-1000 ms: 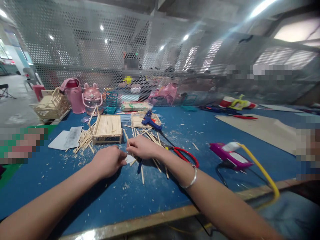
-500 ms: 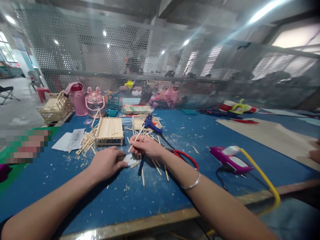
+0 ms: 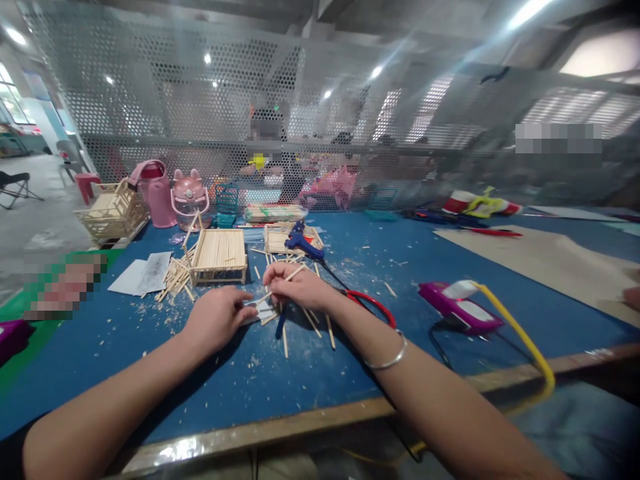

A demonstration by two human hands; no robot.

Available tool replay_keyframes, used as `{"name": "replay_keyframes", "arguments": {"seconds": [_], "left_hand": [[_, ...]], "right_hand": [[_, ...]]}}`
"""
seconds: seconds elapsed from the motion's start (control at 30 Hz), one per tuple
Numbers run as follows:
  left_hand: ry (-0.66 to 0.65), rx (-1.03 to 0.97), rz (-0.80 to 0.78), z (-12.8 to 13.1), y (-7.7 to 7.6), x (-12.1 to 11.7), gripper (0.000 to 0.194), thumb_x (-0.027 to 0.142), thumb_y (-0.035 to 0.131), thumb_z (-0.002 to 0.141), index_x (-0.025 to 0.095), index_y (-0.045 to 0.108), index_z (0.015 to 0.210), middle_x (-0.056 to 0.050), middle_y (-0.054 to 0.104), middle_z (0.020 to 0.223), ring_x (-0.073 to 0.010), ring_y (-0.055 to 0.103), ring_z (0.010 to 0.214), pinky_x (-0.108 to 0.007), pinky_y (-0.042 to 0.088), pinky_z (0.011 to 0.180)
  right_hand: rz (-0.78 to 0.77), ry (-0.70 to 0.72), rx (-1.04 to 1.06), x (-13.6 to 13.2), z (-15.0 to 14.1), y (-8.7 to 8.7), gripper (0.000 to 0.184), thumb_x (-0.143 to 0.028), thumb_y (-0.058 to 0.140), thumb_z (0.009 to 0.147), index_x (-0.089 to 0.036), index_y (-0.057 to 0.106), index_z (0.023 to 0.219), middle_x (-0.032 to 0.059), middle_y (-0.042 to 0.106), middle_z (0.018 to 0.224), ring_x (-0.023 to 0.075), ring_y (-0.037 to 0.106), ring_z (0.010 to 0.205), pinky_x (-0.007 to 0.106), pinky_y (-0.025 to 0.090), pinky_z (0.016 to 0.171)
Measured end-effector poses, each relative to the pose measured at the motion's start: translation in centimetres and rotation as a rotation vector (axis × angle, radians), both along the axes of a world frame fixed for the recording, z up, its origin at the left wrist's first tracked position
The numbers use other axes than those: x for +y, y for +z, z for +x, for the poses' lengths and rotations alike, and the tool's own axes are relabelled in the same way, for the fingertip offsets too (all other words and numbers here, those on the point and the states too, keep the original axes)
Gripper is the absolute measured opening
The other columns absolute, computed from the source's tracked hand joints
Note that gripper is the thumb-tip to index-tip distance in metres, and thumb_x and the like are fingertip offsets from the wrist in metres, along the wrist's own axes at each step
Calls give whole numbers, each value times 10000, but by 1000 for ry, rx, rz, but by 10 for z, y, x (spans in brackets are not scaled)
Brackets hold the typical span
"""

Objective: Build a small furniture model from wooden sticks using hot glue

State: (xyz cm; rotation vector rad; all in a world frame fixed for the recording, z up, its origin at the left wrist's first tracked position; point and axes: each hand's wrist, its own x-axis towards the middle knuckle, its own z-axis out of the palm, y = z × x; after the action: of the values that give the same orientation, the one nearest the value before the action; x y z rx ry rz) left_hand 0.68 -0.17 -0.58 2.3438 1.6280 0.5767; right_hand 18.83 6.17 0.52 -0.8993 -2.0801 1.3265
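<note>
A thin wooden stick (image 3: 296,273) slants between my two hands above the table. My right hand (image 3: 295,288) pinches it near its upper end. Thumb and forefinger of my left hand (image 3: 215,317) close at its lower end, where the exact contact is small and partly hidden. Beneath the fingers lies a small white paper (image 3: 265,311). Loose sticks (image 3: 285,341) are strewn around and under my right hand. Just beyond the hands stands a small bed-like frame of wooden sticks (image 3: 220,250). A blue glue gun (image 3: 303,243) rests behind my right hand.
Red-handled pliers (image 3: 375,305) lie beside my right forearm. A purple device (image 3: 460,308) with a yellow cable sits to the right. At the back are a pink jug (image 3: 157,200), a bottle with ears (image 3: 190,200) and a perforated screen (image 3: 200,120). Brown cardboard (image 3: 525,257) covers the far right.
The stick has tipped from steep to a flatter slant, its lower end now at my left fingertips. My left hand has risen slightly and its fingers have closed together.
</note>
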Motion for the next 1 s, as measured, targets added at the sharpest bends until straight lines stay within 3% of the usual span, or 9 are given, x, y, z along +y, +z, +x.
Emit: {"name": "replay_keyframes", "arguments": {"seconds": [0.13,0.23,0.33,0.47,0.7,0.8,1.0], "left_hand": [[-66,196,-40,3,-2,0,333,404,387,851,252,630,1019,-54,603,848,-179,577,758,-275,414,673],[-68,272,-54,5,-2,1,338,386,359,857,237,652,931,-51,572,796,-173,572,728,-264,404,648],[-73,279,-71,6,-2,3,323,380,373,849,234,653,918,-51,569,780,-180,573,737,-265,400,652],[-80,266,-79,4,0,4,315,386,389,839,243,649,946,-55,580,805,-187,575,748,-270,402,650],[-78,247,-99,4,-1,5,285,383,415,827,251,658,897,-49,587,811,-192,584,762,-270,405,653],[-83,231,-87,3,-1,5,273,379,422,825,254,653,899,-44,592,821,-185,582,759,-261,400,648],[-153,49,-91,3,4,1,315,389,396,848,209,656,841,-41,638,808,-164,572,744,-234,388,639]], "right_hand": [[363,-2,-210,1,5,1,130,-72,430,628,-141,539,638,-27,519,588,88,457,573,200,344,550],[456,63,-286,-2,4,1,137,-75,403,640,-145,509,588,-34,480,561,88,430,567,201,323,549],[422,112,-309,-4,1,2,133,-89,397,647,-151,479,563,-36,456,540,90,419,555,199,315,534],[367,40,-276,-6,-1,4,127,-91,388,645,-153,489,599,-31,474,573,94,431,578,198,328,548],[286,47,-271,-2,3,3,111,-106,396,624,-151,488,581,-33,477,563,91,426,566,195,323,529],[213,102,-269,-1,4,1,109,-107,408,611,-148,494,558,-37,467,534,87,418,538,194,316,505],[102,30,-76,-9,-2,4,126,-81,439,597,-144,540,640,-41,507,576,76,451,539,186,345,508]]}}
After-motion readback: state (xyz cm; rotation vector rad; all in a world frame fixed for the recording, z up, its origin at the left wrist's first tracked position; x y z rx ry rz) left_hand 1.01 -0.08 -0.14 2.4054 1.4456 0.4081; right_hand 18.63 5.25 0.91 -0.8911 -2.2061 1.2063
